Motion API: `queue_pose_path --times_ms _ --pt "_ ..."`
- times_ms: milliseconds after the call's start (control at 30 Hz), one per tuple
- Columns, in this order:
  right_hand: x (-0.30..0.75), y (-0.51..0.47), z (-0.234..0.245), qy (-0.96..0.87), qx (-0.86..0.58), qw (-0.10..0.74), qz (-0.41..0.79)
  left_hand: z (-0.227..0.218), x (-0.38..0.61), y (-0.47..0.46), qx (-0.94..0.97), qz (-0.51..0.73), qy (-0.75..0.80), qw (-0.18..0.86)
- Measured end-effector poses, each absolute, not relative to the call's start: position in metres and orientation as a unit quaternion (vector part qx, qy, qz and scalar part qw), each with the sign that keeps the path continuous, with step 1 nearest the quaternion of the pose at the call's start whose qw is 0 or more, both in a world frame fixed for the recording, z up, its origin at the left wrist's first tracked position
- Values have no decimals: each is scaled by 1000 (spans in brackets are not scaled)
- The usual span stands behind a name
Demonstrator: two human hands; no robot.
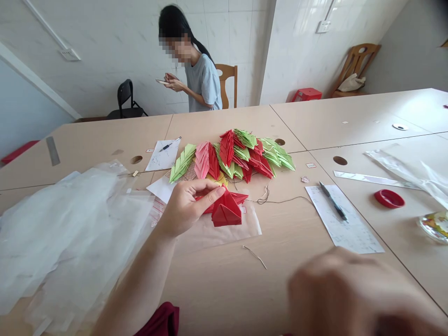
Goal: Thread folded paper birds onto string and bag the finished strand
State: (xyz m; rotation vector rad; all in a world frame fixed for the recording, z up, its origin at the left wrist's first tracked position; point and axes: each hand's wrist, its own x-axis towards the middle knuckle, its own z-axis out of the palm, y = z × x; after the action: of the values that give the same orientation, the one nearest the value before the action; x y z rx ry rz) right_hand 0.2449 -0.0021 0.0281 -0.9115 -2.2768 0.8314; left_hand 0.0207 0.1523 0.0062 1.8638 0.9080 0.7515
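While left hand (pixel 189 205) pinches the red folded paper unit (pixel 227 213), right hand (pixel 350 294) is blurred, grip unreadable; probably mid-assembly, next needs careful alignment.

Soft, even light fills the room, bright on the tiled wall (pixel 115 42) and pale table (pixel 224 289), with faint shadows under the left hand (pixel 185 205) and the red folded paper (pixel 227 212) it pinches, both sharp. At the table's near edge the right hand (pixel 353 298) is a blurred smear; wide-lens distortion bends the frame's edges.
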Motion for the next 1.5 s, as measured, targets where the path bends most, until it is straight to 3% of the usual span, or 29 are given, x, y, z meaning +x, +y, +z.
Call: queue_pose_path --times_ms 67,233,367,500,600,700,800,900,1100,1500 --pt "232 4 5 -852 -385 211 285 7 19 154 751 307 377 448" --pt "195 20 -82 -866 -496 -40 41 9 16 158 747 310 394 436" --pt "191 23 -111 -850 -515 -106 10 11 11 161 756 298 416 407" --pt "203 28 -102 -820 -551 -149 39 7 4 168 790 211 427 387" --pt "222 38 -79 -830 -540 -57 129 -2 7 170 829 106 402 374" --pt "241 52 -47 -791 -540 166 234 -11 19 166 851 135 363 356" --pt "250 68 -25 -722 -481 374 327 -16 34 154 810 188 325 450" --pt "248 78 -25 -643 -424 495 401 -19 44 140 748 189 287 568" --pt "241 78 -38 -636 -470 508 340 -15 44 129 671 221 324 630" --pt "247 66 -27 -739 -491 448 106 -15 43 127 661 272 352 604"
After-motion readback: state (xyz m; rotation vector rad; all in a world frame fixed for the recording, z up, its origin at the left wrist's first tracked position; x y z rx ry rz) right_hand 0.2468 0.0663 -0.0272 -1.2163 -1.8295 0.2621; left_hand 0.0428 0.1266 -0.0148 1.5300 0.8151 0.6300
